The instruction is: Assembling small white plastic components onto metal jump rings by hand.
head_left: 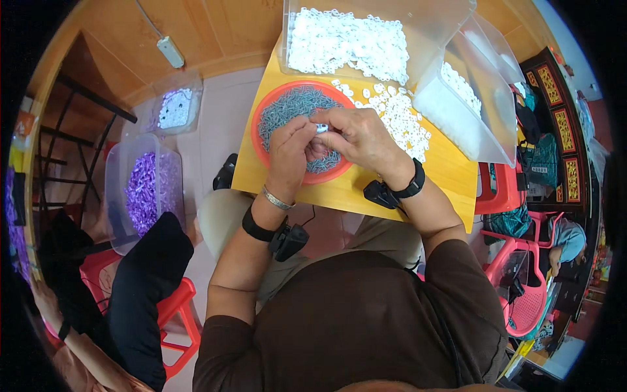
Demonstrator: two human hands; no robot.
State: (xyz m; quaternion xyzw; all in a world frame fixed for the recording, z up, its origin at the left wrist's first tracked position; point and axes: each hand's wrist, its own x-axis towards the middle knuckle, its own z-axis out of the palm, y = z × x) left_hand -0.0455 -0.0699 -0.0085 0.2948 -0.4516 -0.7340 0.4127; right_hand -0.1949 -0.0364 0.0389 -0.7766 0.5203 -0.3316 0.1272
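My hands meet above a round orange-red basin (255, 147) filled with small grey metal screws (294, 104). A small white plastic piece (321, 128) sits between the fingertips, gripped by the thumb and forefinger of my right hand (359, 136). Closed and pressed up against that piece, my left hand (292, 145) has its fingertips partly hidden, so whatever they pinch cannot be made out. Loose white plastic pieces with holes (398, 117) lie scattered on the yellow table (450, 186), right of the basin.
A clear bin (285, 46) of white pieces stands at the table's far side; another clear bin (450, 140) tilts at the right. On the left, a tub (117, 189) holds purple pieces. Another person's dark-clothed leg (147, 294) and red stool (189, 320) are near.
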